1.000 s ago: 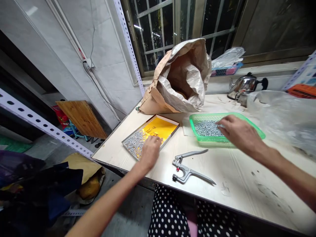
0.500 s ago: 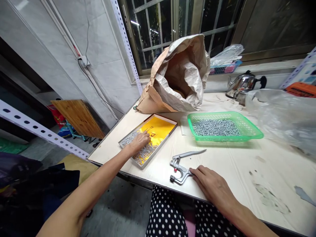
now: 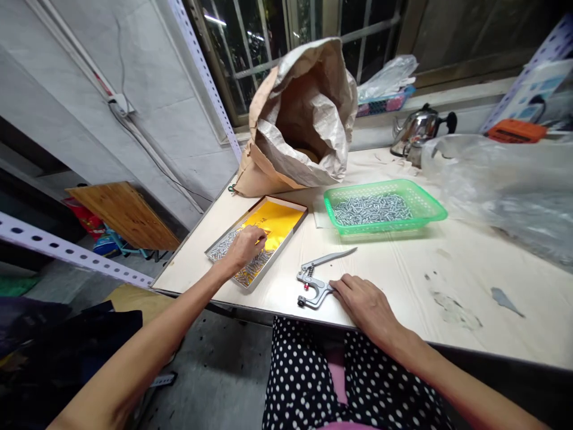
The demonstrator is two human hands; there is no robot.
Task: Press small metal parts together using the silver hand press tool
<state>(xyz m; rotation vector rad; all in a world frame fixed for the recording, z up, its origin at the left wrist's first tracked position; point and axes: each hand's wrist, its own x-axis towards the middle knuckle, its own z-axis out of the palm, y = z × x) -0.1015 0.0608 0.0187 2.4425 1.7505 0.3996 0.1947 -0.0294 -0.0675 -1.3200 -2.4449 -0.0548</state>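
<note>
My left hand (image 3: 246, 245) is over a shallow tray (image 3: 286, 248) with a yellow bottom. Its fingers are pinched together, and whatever lies between them is too small to make out. Small silvery metal pieces (image 3: 256, 267) are heaped around and below that hand. Snap pliers (image 3: 317, 285) of grey metal, with a spring and a red tip in the jaw, lie on the table with handles spread apart. My right hand (image 3: 364, 304) rests on the table, its fingers closed over the end of the lower handle. The upper handle is untouched.
Behind the pliers stands a green plastic basket (image 3: 425, 221) full of similar metal pieces. A large open paper sack (image 3: 268, 170) leans at the back. Farther right are a steel kettle (image 3: 416, 130) and clear plastic sheeting (image 3: 501, 185). The table's front edge runs just before my lap.
My left hand has lifted slightly from the metal pieces, and its fingers have drawn together into a pinch. My right hand stays on the pliers' handle. The whole view has shifted a little.
</note>
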